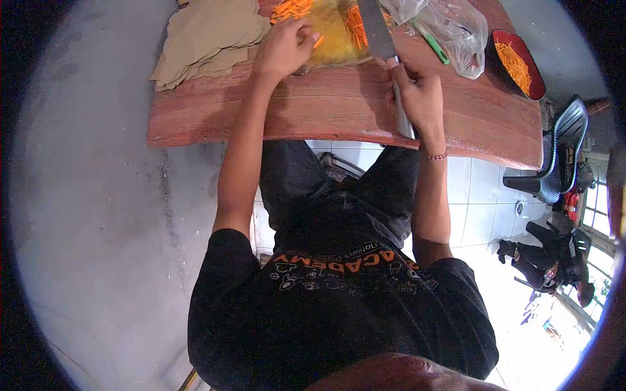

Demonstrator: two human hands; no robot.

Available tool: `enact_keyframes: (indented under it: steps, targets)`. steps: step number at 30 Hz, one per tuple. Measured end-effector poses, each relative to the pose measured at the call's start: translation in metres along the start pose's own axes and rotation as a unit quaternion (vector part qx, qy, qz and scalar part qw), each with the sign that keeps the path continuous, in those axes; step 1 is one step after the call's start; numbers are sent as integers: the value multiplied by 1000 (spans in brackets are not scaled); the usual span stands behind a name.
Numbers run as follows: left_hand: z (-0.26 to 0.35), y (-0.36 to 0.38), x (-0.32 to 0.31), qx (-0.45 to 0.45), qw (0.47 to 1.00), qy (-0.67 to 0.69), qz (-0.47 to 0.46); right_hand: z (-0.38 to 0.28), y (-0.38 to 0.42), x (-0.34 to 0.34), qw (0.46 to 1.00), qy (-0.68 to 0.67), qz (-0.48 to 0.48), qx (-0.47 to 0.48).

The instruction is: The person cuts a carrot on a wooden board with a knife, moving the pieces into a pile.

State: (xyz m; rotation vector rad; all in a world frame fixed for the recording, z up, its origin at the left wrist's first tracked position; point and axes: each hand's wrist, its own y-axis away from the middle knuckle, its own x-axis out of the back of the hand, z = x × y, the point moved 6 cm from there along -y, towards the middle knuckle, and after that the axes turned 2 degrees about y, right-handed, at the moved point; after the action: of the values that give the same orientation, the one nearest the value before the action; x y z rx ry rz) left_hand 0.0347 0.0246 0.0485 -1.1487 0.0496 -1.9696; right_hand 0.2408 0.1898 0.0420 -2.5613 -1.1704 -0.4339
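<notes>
My right hand (420,98) is closed around the metal handle of a large knife (378,31), its blade pointing away from me over the board. Curled at the near left edge of the yellowish cutting board (332,49) is my left hand (285,49), with an orange carrot piece (318,42) at its fingertips. A pile of cut carrot sticks (291,9) lies just beyond that hand. Thin carrot shreds (355,26) sit on the board left of the blade.
Brown cardboard-like sheets (208,39) cover the left of the wooden table (326,107). To the right are a green-handled tool (435,49), a clear plastic bag (456,32) and a dark red bowl (536,68) of carrot shreds. A chair (557,156) and another person (561,254) are farther right.
</notes>
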Motion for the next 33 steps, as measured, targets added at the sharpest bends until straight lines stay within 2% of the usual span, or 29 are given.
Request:
enact_keyframes:
  steps: [2,5,6,9,12,14,18,20,24,27,29,33]
  targets:
    - [-3,12,-1,-19,995,-97,-10,-4,6,-7,999,19,-23,-15]
    - [-4,20,-10,1,995,-103,-4,-15,15,-18,996,68,-46,-34]
    - [-4,22,-14,2,995,-101,-2,-19,19,-19,991,101,-61,-66]
    - [-3,27,-25,18,998,-64,-4,-10,18,-32,994,69,-65,-47]
    - [-5,35,-28,70,997,-13,-20,-4,18,-38,995,61,-73,-39]
    - [-14,40,-23,53,997,0,63,-6,17,-38,994,70,-79,-33]
    - [-16,43,-21,53,990,-43,126,-16,14,-37,990,89,-105,-21]
    - [6,41,-14,-23,970,-186,158,-17,12,-35,989,103,-100,-26]
    - [-10,36,-20,10,981,-132,143,-25,11,-32,984,125,-115,-56]
    - [-11,35,-15,3,985,-117,127,-12,8,-37,988,84,-123,-50]
    - [-15,36,-15,-16,991,-56,119,-15,12,-37,987,99,-117,-43]
    - [-9,39,-12,-33,987,-82,132,-20,22,-43,989,102,-103,-27]
